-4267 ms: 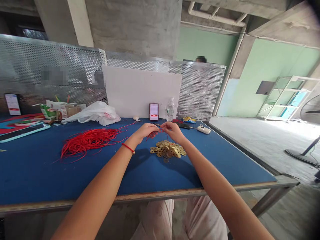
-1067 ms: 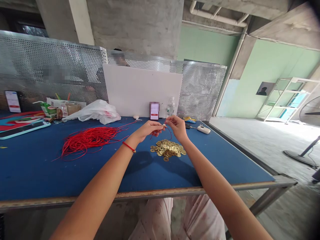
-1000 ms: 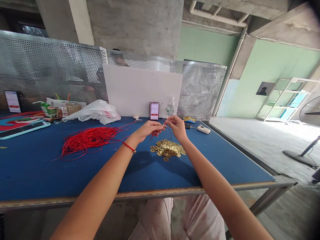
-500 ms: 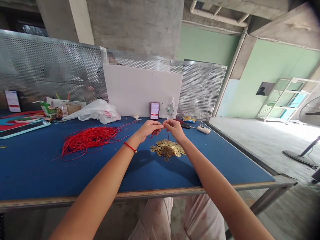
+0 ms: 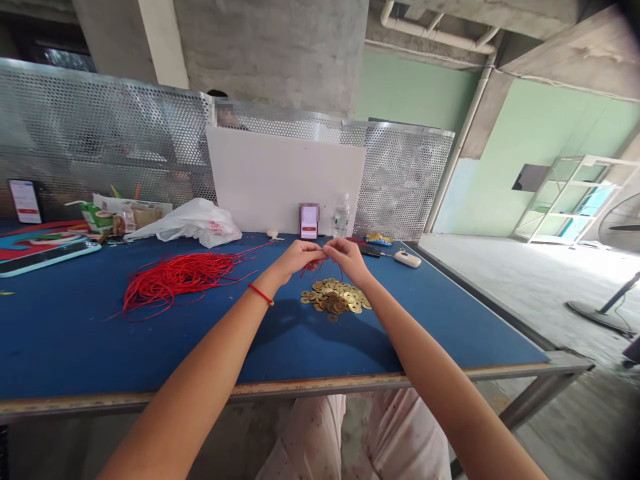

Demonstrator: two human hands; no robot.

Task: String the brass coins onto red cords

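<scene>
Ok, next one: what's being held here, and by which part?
The left hand and right hand pinch a thin red cord between their fingertips; the fingers hide exactly where on the cord.

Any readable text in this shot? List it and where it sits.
Nothing can be read for certain.
Plastic bag: red print, too small to read.
Far-left phone: lit screen with a red bar, too small to read.
Centre phone: screen blurred.
Water bottle: label too small to read.
</scene>
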